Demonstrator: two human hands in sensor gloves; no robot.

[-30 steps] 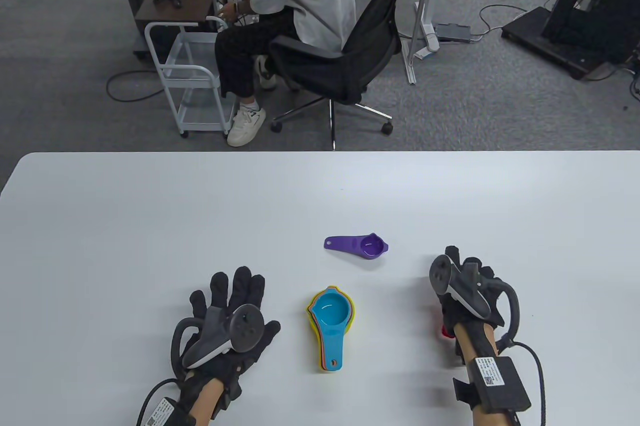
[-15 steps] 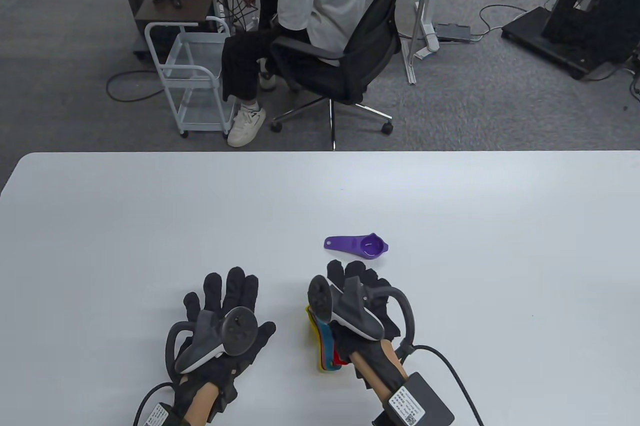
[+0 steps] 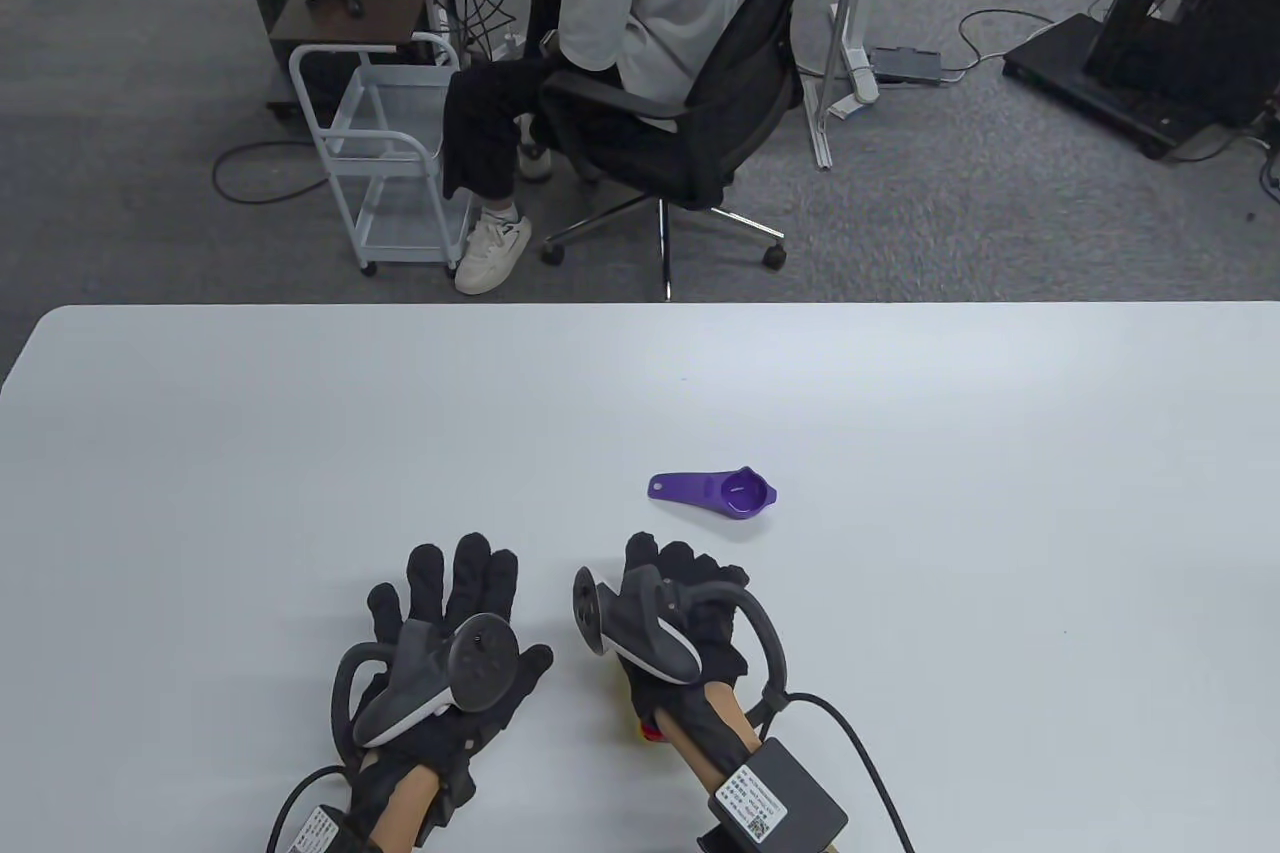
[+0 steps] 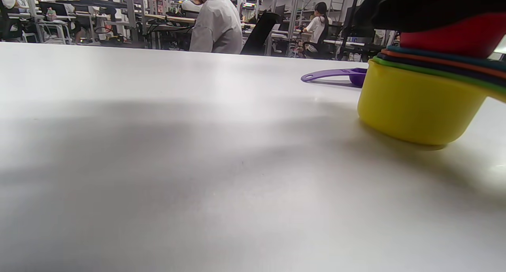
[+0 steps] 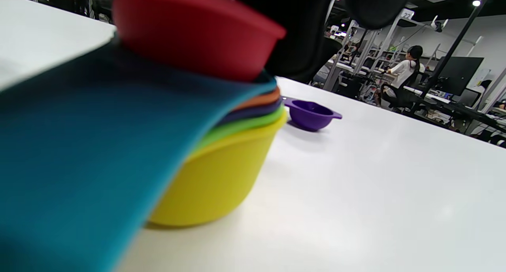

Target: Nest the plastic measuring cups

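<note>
A stack of nested cups, yellow outermost [image 4: 415,102] and blue on top [image 5: 79,153], stands on the white table near the front middle. My right hand [image 3: 672,585] covers the stack from above and holds a red cup [image 5: 197,31] down in the top of it. The red handle tip [image 3: 652,731] pokes out under my wrist. The red cup also shows in the left wrist view [image 4: 450,36]. A purple cup [image 3: 725,493] lies alone just beyond the stack. My left hand [image 3: 488,595] rests flat on the table left of the stack, fingers spread, holding nothing.
The table [image 3: 300,453] ends at a far edge, with a seated person in an office chair [image 3: 690,113] and a white cart [image 3: 385,163] on the floor behind it.
My right hand carried the red cup from the right side of the table leftward over the stack and lowered onto it. The left hand stayed flat, shifting slightly.
</note>
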